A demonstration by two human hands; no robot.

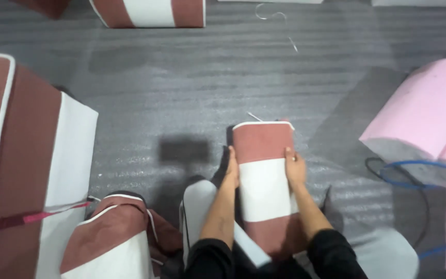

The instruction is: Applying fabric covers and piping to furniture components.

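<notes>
the left hand (232,173) lies flat against the left edge of a cushion (264,170), fingers pressed together and pointing away from the body, thumb tucked behind the edge. the right hand (295,168) mirrors it on the right edge, fingers together and curled lightly over the side. both forearms run straight up from black sleeves at the bottom of the view, so the cushion is clamped between the two palms rather than pinched. the cushion stands lengthwise in front of the person, over the lap, banded rust-red, white, then rust-red again, with thin white piping round its far end. just left of it, touching the left arm, a white cushion cover (198,206) lies slack. further left a crumpled red-and-white cover (112,237) sits low in the view, and beside that a big block cushion (27,155) in the same colours, crossed by a pink strap (32,217). another banded cushion (148,13) lies at the top edge. all rest on a grey ribbed floor (181,82). on the right sits a roll of pink foam (429,113), with a blue hose (424,165) looping just below it.
</notes>
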